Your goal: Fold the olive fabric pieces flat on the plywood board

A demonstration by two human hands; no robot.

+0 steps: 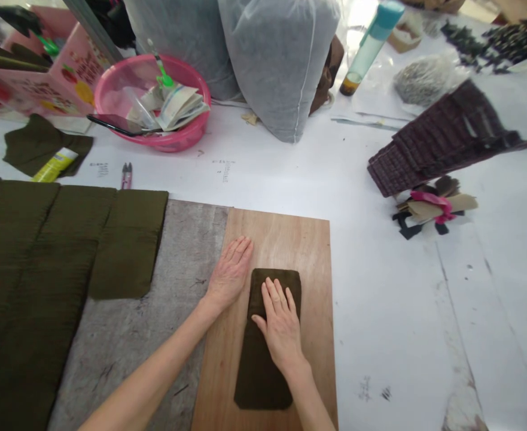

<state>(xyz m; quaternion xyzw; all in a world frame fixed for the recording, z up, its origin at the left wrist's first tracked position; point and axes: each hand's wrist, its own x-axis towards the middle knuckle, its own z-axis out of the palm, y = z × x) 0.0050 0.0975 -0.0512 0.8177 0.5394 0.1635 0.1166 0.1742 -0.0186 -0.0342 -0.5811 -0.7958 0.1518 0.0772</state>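
Observation:
A dark olive fabric piece point(256, 371) with rounded corners lies lengthwise on a plywood board point(308, 251). My right hand point(281, 323) lies flat on the upper half of that piece, fingers stretched out and close together. My left hand point(231, 272) rests flat on the bare board just left of the fabric's top corner, fingers extended. Neither hand holds anything.
Several overlapping olive fabric pieces point(43, 251) lie at the left on a grey felt mat point(182, 263). Behind are small snips point(125, 175), a yellow glue tube point(55, 166), a pink basin point(155, 99) and grey sacks point(272, 60). A stack of dark pieces point(442, 140) and scraps point(429, 209) sit at the right.

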